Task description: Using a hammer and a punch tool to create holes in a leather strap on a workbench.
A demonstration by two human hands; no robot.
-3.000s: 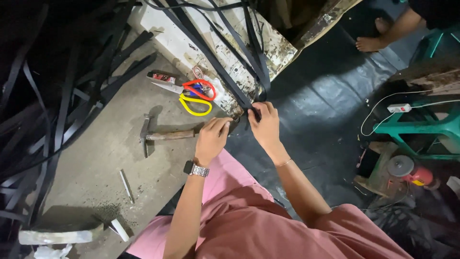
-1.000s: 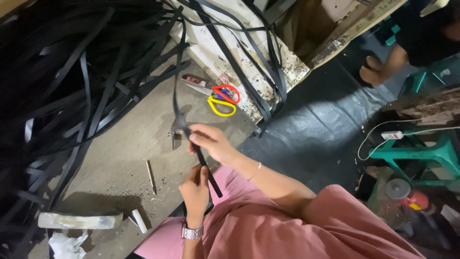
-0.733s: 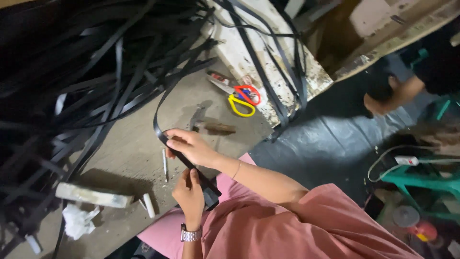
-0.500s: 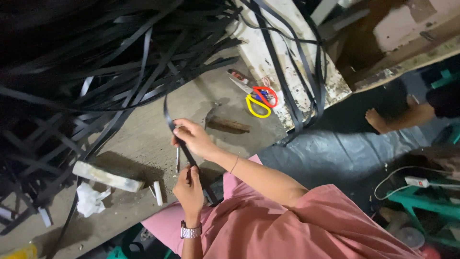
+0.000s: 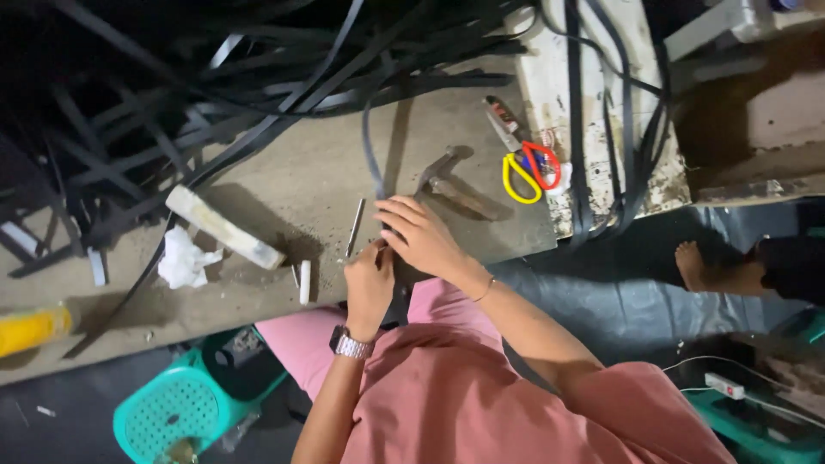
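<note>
Both hands now sit close together at the near edge of the surface (image 5: 284, 189). The left hand (image 5: 368, 283) is closed on the near end of a black strap (image 5: 371, 163). The right hand (image 5: 421, 236) is closed on the same strap just beside it, a bit farther up. A moment ago the strap stood up in a tall loop; now it lies lower and runs away to the far pile of straps (image 5: 172, 94). So the strap looks pulled free of the pile. A hammer (image 5: 447, 176) lies just right of the hands, with scissors (image 5: 524, 163) farther right. A white block (image 5: 223, 228) lies to the left.
</note>
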